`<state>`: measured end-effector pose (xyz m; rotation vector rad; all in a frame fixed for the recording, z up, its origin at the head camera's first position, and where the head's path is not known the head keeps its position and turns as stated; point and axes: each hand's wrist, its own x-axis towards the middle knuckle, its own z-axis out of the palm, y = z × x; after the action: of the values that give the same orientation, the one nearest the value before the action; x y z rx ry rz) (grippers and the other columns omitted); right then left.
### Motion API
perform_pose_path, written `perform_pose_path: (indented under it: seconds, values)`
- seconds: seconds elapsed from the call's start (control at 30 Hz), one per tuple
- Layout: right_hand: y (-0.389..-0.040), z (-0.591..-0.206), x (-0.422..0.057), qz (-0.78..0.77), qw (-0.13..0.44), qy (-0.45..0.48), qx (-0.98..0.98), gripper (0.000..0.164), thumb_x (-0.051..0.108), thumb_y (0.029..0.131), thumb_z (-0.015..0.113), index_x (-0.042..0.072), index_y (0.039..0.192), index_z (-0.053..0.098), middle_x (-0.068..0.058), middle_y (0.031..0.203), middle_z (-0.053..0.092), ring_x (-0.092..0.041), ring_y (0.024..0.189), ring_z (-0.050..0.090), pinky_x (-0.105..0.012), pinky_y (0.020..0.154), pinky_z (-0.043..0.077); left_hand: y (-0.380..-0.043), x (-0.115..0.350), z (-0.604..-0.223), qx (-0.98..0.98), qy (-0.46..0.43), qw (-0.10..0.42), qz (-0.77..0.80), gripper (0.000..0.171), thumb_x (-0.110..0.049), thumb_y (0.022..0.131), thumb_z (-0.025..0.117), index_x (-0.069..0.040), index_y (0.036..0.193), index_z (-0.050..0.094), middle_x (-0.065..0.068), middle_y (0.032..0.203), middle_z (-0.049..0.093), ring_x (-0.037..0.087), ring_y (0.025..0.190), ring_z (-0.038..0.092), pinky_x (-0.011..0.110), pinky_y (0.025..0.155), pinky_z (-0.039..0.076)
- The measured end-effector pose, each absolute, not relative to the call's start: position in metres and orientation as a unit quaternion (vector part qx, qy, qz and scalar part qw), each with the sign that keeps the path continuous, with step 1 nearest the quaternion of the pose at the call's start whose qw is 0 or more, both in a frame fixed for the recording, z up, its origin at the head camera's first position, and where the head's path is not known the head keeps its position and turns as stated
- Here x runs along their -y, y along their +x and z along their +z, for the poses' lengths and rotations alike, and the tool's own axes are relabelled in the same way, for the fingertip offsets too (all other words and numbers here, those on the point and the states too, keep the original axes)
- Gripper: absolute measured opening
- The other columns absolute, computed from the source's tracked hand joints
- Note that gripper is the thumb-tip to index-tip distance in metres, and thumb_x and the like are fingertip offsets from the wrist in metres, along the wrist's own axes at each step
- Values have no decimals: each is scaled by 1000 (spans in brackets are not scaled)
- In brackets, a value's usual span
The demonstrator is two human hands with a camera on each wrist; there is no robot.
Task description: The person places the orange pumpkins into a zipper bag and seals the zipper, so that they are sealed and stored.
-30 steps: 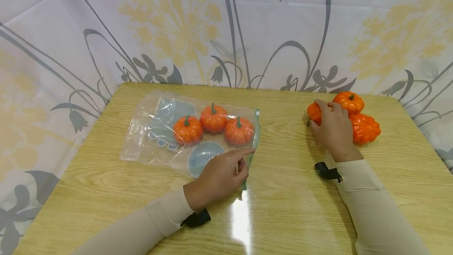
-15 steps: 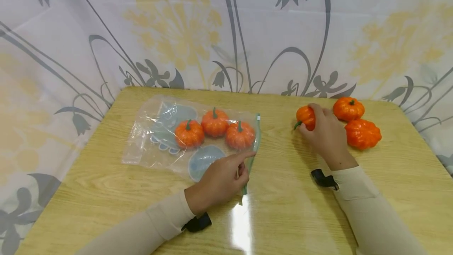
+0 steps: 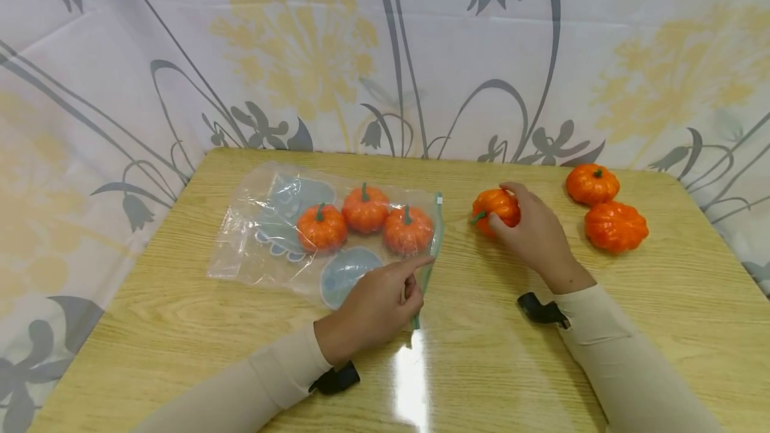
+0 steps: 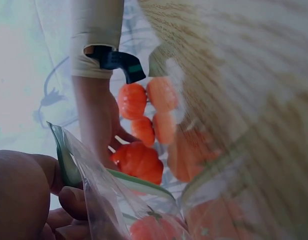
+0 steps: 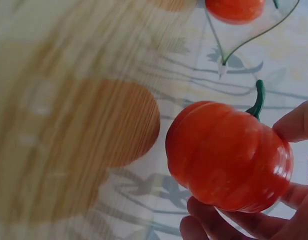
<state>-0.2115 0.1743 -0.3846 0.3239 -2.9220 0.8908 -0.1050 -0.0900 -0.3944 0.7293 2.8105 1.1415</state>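
Observation:
A clear zip bag [image 3: 252, 260] with a green zip edge lies on the table, and three small orange toy pumpkins with green stems, one of them the nearest pumpkin [image 3: 408, 231], are inside it. My left hand [image 3: 375, 306] pinches the bag's zip edge near its front corner. In the left wrist view the bag's mouth [image 4: 139, 184] stands parted. To the right of the bag, my right hand [image 3: 538, 236] grips another toy pumpkin [image 3: 494, 209] between thumb and fingers. Its stem points toward the bag, and the right wrist view shows this pumpkin [image 5: 226, 157] clearly, apart from the bag.
Two more toy pumpkins, the rear pumpkin [image 3: 592, 184] and the front pumpkin [image 3: 616, 227], sit at the right of the wooden table [image 3: 481, 359]. A flower-printed cloth [image 3: 445, 52] hangs behind the table's far edge.
My right hand has carried its pumpkin leftward, away from the other two and closer to the bag's mouth. The left hand keeps its place on the zip edge.

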Motion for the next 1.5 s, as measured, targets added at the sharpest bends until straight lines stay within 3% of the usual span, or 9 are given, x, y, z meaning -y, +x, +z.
perform_pose_path:
  seconds: [0.23,0.57,0.83,0.97,1.5]
  values:
    - [-209,-385,-168,330,-9,118,937,52,26,96,51,9,145,45,-24,134,57,-37,110,58,-53,94,49,-105,90,-396,-899,241,-31,364,53,-7,91,55,-8,144,51,-9,72,51,0,56,38,16,52,35]
    - [-205,-389,-160,341,-39,152,927,51,28,98,54,10,145,46,-23,132,60,-36,109,62,-53,92,53,-104,90,-395,-898,240,-40,366,53,-8,92,57,-7,144,50,-9,74,52,1,55,38,17,52,37]
    - [-204,-394,-156,342,-38,180,922,47,24,96,57,10,140,52,-19,117,67,-27,90,64,-39,79,53,-105,90,-397,-898,241,-43,366,54,-7,92,56,-11,146,49,-10,74,52,-1,55,38,16,52,35]
    - [-203,-395,-153,340,-42,195,919,46,24,96,58,11,139,53,-19,122,66,-29,97,65,-44,85,54,-105,90,-398,-896,242,-46,369,54,-7,92,55,-11,146,50,-10,75,52,-1,55,38,16,52,35]
    - [-199,-395,-152,364,-88,243,895,43,21,97,56,12,139,55,-12,122,67,-22,96,63,-38,85,52,-104,90,-398,-888,265,-71,370,50,-6,93,54,-9,143,51,-8,77,52,0,54,36,15,50,32]
